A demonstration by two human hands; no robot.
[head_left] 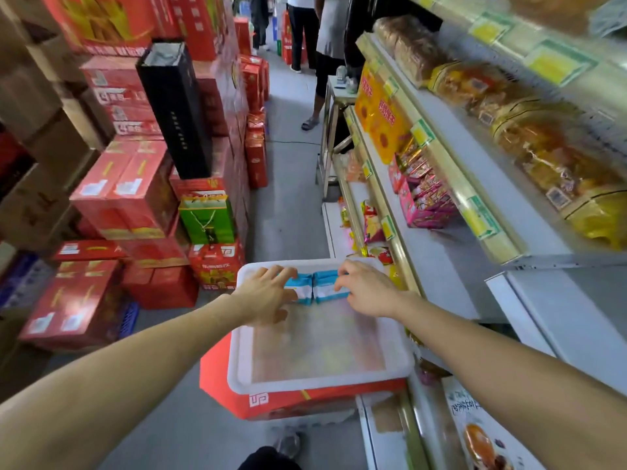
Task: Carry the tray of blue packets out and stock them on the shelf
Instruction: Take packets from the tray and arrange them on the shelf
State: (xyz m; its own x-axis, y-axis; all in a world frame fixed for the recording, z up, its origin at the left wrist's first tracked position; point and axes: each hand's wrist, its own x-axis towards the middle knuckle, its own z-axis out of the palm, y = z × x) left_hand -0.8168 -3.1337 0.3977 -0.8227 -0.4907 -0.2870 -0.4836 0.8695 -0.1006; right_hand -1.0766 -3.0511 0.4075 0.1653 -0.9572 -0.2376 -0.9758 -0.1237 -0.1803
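- The step in hand is judged to be the lifting of the blue packets [314,287] out of the translucent white tray [234,362], which is set on a red carton [291,403] in the aisle, just beside the shelf [437,266].
- The blue packets are seen as two blue-and-white bundles lying side by side and touching at the far end of the tray. The rest of the tray floor is bare, so the stocking is judged to be nearly done.
- The left hand [268,296] is curled over the left end of the left bundle, and the right hand [366,290] is curled round the right end of the right bundle. The pair is thus held between both hands.
- Even inward pressure should be kept from both sides, so that the two bundles are held together as one block and neither slips out at the middle.
- The block should be raised straight up before it is swung right, so that the tray's rim is cleared and the light tray is not dragged off the carton.
- The number of packets in each bundle cannot be told, as the view is blurred there. A firm hold low on the ends is therefore advised.
- A bare stretch of white shelf board is seen below the pink packets [424,198]. Whether that is the intended place cannot be told.
- The packets should be set down flat and pushed back from the shelf's front rail.
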